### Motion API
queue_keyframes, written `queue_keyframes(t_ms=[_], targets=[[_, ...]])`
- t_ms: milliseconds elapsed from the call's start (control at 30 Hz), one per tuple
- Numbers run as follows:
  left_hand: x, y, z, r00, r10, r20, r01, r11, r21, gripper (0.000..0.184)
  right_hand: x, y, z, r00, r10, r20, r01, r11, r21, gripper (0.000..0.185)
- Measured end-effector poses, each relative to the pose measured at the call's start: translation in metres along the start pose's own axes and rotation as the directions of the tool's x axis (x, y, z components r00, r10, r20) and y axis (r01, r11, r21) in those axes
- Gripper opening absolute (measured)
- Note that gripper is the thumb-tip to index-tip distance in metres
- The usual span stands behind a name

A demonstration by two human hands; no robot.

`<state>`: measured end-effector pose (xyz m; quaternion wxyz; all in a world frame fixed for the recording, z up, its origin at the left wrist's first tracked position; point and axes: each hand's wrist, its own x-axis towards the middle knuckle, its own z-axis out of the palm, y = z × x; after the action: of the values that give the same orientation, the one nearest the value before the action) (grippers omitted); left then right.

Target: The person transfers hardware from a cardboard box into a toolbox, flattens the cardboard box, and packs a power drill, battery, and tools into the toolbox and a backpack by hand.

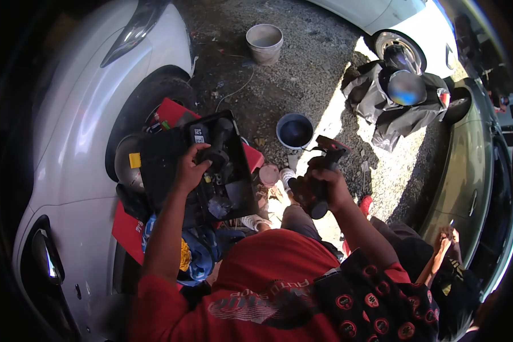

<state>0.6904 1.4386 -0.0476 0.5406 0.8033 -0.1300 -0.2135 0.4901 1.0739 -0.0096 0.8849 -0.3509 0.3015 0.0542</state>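
A white car (pixel 85 114) fills the left of the frame. Right of it, left of centre, an open black case (pixel 244 176) holds a dark tool (pixel 221 139). The left hand (pixel 190 171) is at that tool, thumb and forefinger apart; whether they grip it, I cannot tell. A pale bucket (pixel 265 56) stands at upper centre, and a dark bucket (pixel 295 144) below it. Just right of centre, the right hand (pixel 333 187) has its fingers closed around a dark power tool (pixel 328 162), raised clear of the ground. A person in black (pixel 363 85) is at upper right; an olive car (pixel 464 165) lines the right edge.
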Motion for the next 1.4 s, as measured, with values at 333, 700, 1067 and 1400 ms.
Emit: queue_keyframes(t_ms=[333, 700, 1067, 1400], targets=[[0.048, 0.037, -0.019, 0.995, -0.001, -0.103, 0.050, 0.882, 0.468, 0.039, 0.012, 0.010, 0.033, 0.985, 0.046, 0.164, -0.067, 0.990, 0.127, 0.037], [0.039, 0.058, -0.004, 0.994, -0.005, -0.105, 0.076, 0.722, 0.687, 0.062, 0.097, 0.132, 0.145, 0.925, 0.379, 0.033, -0.348, 0.878, -0.330, 0.073], [0.030, 0.088, 0.021, 0.994, 0.021, -0.109, 0.075, 0.596, 0.799, 0.101, 0.176, 0.227, 0.142, 0.995, 0.047, -0.085, -0.095, 0.283, -0.954, 0.104], [0.039, 0.086, 0.010, 0.984, -0.093, -0.151, 0.176, 0.599, 0.781, 0.096, 0.152, 0.193, 0.161, 0.974, 0.119, -0.194, -0.220, 0.273, -0.937, 0.094]])
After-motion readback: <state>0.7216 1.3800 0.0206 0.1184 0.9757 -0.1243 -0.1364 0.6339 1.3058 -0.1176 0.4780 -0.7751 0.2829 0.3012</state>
